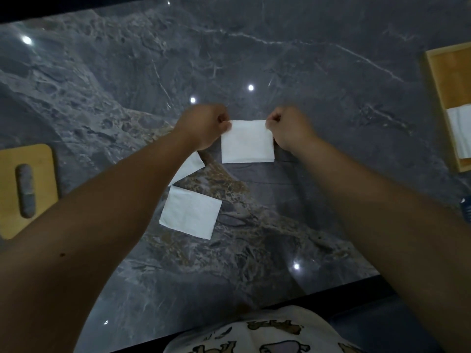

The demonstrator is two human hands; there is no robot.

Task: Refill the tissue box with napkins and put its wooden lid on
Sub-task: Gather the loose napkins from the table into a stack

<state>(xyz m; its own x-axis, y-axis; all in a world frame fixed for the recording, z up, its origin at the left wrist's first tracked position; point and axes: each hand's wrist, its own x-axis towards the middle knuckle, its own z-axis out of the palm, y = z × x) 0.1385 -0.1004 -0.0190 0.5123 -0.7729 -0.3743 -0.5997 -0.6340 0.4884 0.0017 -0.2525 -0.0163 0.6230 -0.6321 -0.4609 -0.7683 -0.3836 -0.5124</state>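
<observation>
A white folded napkin (246,142) hangs over the middle of the table, pinched at its top corners by my left hand (207,126) and my right hand (288,128). Two more white napkins lie on the table: one (190,212) below my left forearm, another (190,165) partly hidden under my left wrist. The wooden tissue box (444,80) sits open at the right edge, with white napkins (460,131) inside its near end. The wooden lid (28,189), with an oval slot, lies flat at the left edge.
The dark grey marble table (305,72) shows bright light reflections. Its front edge runs close to my body. A small dark blue object (467,208) peeks in at the right edge behind my right forearm.
</observation>
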